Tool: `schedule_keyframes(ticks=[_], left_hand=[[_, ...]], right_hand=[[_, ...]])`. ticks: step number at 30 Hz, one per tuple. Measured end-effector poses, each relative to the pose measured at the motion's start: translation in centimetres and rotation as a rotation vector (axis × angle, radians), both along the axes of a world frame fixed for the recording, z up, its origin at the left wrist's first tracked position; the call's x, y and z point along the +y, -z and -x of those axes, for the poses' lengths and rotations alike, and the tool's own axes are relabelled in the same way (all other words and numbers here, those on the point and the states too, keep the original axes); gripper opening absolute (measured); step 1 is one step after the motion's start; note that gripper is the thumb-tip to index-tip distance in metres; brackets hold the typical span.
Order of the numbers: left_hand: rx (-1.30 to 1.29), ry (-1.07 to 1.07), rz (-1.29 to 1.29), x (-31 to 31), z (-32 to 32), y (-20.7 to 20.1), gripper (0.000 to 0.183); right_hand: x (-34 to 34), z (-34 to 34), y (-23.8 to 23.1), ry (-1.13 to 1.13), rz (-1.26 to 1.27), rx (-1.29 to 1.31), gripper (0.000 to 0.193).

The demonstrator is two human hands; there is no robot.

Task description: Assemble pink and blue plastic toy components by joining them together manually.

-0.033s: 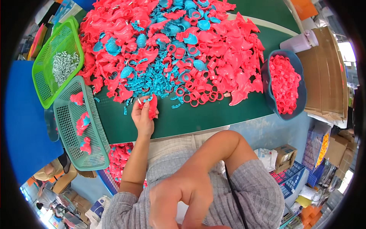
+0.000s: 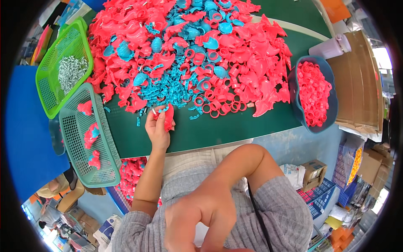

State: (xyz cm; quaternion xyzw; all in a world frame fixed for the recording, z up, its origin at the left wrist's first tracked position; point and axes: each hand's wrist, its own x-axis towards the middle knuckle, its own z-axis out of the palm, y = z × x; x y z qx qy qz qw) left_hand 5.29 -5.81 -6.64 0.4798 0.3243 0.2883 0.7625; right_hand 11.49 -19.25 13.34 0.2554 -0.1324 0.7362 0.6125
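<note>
Left hand grips a red piece with a blue part, over the table. Right hand is raised, fingers bent; contents cannot be told. Apparently finished: three red-and-blue pieces in the grey-green basket. Apparently left: a large heap of loose parts.

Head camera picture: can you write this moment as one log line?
left hand: holds pink part over green table | right hand: in front of grey top | teal basket: pink pieces inside
</note>
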Motion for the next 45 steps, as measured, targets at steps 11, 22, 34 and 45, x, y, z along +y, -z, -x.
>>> schedule_keyframes(ticks=[11,22,34,45], left_hand=[[0.017,-0.002,-0.007,0.0,0.2,0.1,0.020],[-0.001,0.007,0.303,1.0,0.2,-2.0,0.027],[0.062,-0.032,-0.161,0.3,-0.2,0.1,0.028],[0.442,-0.205,-0.866,-0.1,3.3,-1.6,0.030]], right_hand=[[2.1,-1.4,-0.1,0.195,-0.319,-0.326,0.034],[3.8,-2.8,0.1,0.281,-0.723,-0.675,0.020],[1.6,-7.4,-0.4,0.422,-1.196,-0.750,0.027],[2.6,-6.9,-0.4,0.328,-1.076,-0.613,0.023]])
